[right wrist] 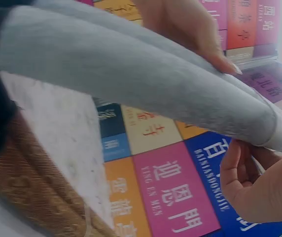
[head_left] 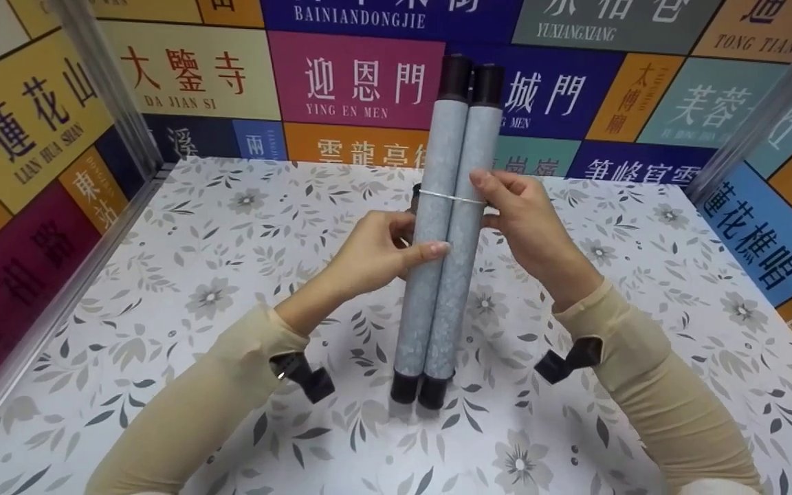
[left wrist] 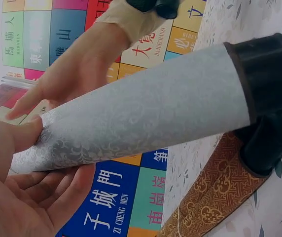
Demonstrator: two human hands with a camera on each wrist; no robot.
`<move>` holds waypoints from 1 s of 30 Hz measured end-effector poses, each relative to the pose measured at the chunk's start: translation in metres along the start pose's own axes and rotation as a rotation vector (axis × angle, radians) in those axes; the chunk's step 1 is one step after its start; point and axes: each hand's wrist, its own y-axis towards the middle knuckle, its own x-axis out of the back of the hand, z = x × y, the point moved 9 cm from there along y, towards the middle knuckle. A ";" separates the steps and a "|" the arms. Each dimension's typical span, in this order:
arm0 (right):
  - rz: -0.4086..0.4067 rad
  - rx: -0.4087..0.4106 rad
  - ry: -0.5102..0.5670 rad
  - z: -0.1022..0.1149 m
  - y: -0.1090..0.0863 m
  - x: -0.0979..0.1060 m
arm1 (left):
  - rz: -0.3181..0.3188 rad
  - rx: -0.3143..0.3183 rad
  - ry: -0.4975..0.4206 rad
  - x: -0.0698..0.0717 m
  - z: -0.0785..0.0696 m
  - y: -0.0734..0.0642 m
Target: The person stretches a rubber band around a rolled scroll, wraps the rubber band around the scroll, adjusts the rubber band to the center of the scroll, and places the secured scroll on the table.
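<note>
In the head view, two grey-blue patterned scrolls [head_left: 430, 158] with dark end knobs [head_left: 405, 387] stand side by side, tilted slightly right. A thin white cord [head_left: 452, 198] runs around them. My left hand [head_left: 379, 253] grips the scrolls at mid-length, thumb across the front and fingers behind. My right hand [head_left: 532, 221] holds their right edge at the cord, thumb in front and curled fingers underneath. Behind them, a brown patterned scroll [left wrist: 217, 190] with a dark knob shows in the left wrist view; the grey-blue scrolls mostly hide it in the head view.
A white table [head_left: 203, 385] with a grey leaf and flower print lies beneath. Colourful panels [head_left: 361, 75] with Chinese lettering rise behind it and at both sides. Clear upright posts [head_left: 111, 82] stand at the back corners. Black straps [head_left: 303, 375] hang at both wrists.
</note>
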 end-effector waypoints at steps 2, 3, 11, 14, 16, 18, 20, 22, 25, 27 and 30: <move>-0.037 0.047 0.015 0.010 0.006 0.003 | 0.007 -0.007 -0.010 -0.002 -0.001 0.000; -0.049 0.066 0.022 0.014 0.008 0.004 | 0.021 -0.008 -0.017 -0.004 -0.002 0.000; -0.058 0.084 0.072 0.014 0.014 0.009 | -0.020 -0.021 0.065 -0.008 0.000 -0.004; -0.009 0.017 0.000 -0.002 0.006 0.001 | -0.066 -0.017 0.035 -0.003 0.003 -0.004; 0.017 -0.028 -0.051 -0.013 -0.001 -0.002 | -0.065 -0.016 0.015 -0.002 0.005 -0.004; 0.032 -0.065 -0.084 -0.020 -0.006 -0.002 | -0.042 -0.027 0.006 -0.003 0.006 -0.004; 0.041 -0.075 -0.075 -0.020 -0.008 -0.001 | -0.015 -0.042 0.017 -0.004 0.005 -0.005; 0.039 -0.056 -0.042 -0.013 -0.006 0.001 | 0.004 -0.060 0.040 -0.005 0.003 -0.006; 0.017 0.001 0.002 0.003 0.002 0.004 | 0.003 -0.080 0.079 -0.007 0.001 -0.007; 0.014 0.026 0.009 0.008 0.005 0.004 | -0.011 -0.081 0.080 -0.007 0.001 -0.007; 0.026 0.009 -0.037 0.005 0.004 0.002 | -0.037 -0.080 0.044 -0.006 -0.001 -0.004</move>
